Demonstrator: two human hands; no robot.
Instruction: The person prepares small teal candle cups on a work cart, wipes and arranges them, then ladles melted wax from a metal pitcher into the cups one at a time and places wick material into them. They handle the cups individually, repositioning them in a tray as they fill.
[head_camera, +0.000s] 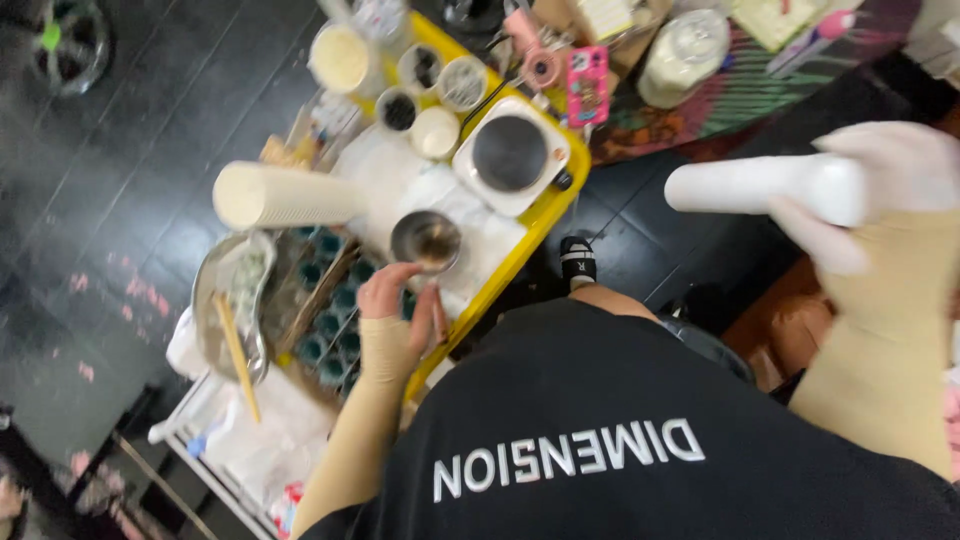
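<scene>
- Reaching down toward the yellow tray (545, 222), the left hand (400, 300) sits bare above a tan sleeve, its fingers curled loosely and its fingertips at the near rim of a small metal cup (426, 240); whether they actually pinch the rim or only touch it cannot be told through the blur.
- The metal cup stands upright on white paper on the tray, just in front of a white hotplate (512, 155) with a dark round top.
- The right hand (880, 190), in a white glove, is raised well off to the side, away from the tray, with its fingers wrapped tight around the end of a white cylinder (760, 186) that lies roughly level and points back toward the tray.
- A larger cream roll (285, 196) lies on its side at the tray's far-left edge, near the cup.
- Beside the left hand, rows of small teal moulds (335, 320) sit in a rack, probably cups of some kind, though they are too smeared to be sure.
- A metal bowl (215, 290) lies just beyond the moulds, with a wooden stick (237, 355) resting across it.
- Several round jars (440, 85), some with dark contents and some pale, cluster at the tray's far end behind the hotplate.
- A pink package (587, 85) rests on a patterned cloth (740, 95) beside the tray.
- The person's black shirt (620, 420) fills the bottom of the view.
</scene>
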